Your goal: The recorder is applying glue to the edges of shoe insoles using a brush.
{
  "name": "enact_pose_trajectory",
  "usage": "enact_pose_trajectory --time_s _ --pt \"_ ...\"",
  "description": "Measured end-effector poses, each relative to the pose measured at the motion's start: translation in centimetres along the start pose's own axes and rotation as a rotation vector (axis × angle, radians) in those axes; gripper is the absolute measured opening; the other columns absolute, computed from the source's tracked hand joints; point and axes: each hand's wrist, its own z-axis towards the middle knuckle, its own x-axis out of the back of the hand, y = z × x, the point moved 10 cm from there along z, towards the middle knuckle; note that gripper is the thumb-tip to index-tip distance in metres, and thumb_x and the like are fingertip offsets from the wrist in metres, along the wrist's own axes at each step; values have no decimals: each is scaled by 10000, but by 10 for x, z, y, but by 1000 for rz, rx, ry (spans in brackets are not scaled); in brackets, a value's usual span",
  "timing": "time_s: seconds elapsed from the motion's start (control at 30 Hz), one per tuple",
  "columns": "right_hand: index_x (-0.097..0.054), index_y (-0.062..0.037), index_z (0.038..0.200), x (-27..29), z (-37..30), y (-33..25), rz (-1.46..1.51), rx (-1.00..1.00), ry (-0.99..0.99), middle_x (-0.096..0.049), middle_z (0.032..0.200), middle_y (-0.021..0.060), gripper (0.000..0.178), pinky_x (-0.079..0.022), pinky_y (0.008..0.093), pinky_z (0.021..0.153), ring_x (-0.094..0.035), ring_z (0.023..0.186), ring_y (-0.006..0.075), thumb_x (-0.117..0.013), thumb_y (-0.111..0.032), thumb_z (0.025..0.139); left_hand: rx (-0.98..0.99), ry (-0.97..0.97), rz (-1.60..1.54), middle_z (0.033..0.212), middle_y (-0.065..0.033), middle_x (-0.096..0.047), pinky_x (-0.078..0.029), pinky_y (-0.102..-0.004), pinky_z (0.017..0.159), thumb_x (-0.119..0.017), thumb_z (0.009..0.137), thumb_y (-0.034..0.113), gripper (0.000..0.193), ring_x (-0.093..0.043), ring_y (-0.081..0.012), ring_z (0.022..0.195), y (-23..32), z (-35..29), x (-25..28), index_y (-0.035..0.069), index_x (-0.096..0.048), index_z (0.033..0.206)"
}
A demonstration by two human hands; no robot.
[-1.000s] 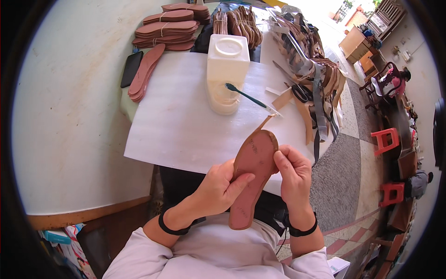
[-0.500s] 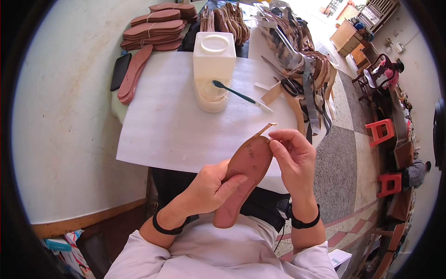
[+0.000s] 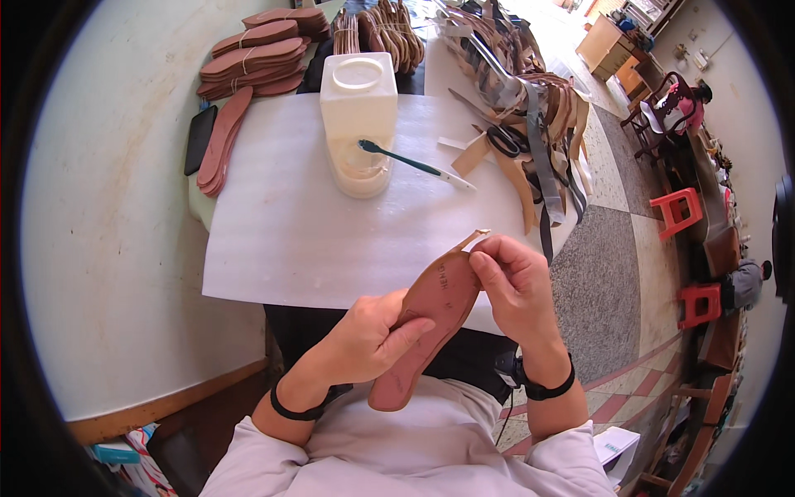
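A reddish-brown shoe insole (image 3: 437,302) with a tan edging strip (image 3: 469,241) round its rim is held above my lap, tilted with its wide toe end up and away from me. My left hand (image 3: 374,333) grips it round the middle, thumb lying across the face. At the toe, my right hand (image 3: 517,282) is closed, thumb and forefinger pinching the edge. The strip's loose end sticks out past the toe, beside those fingertips. How much of the strip the right fingers hold is hidden.
On the white-covered table (image 3: 265,240) stands a cut plastic container (image 3: 356,103), a toothbrush (image 3: 418,167) resting on it. Right are black scissors (image 3: 507,141) and heaped strips (image 3: 559,108). Bundled insoles (image 3: 252,70) and a phone (image 3: 199,139) lie left. Red stools (image 3: 701,305) and people are farther right.
The view has shifted slightly, so the table's things sit farther left. My right fingers still pinch at the toe, and the strip's loose end now curves closer to them. My left grip is unchanged.
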Motion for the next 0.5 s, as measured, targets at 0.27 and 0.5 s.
enact_pose_trajectory --time_s 0.27,0.5 --pt "-663 34 898 0 -2 -7 -57 43 -22 -611 715 -3 184 -412 225 577 -508 652 57 -642 -107 1015 37 -35 -153 984 -81 -732 -539 -295 778 -605 1030 146 256 -647 -144 837 -10 3 -3 -21 -647 1220" --pt "-672 33 895 1 0 3 117 -27 37 -611 708 -5 207 -423 227 571 -527 645 65 -640 -125 1025 17 12 -71 945 -88 -718 -530 -294 758 -600 1027 150 257 -630 -137 816 -10 6 -1 -29 -645 1206"
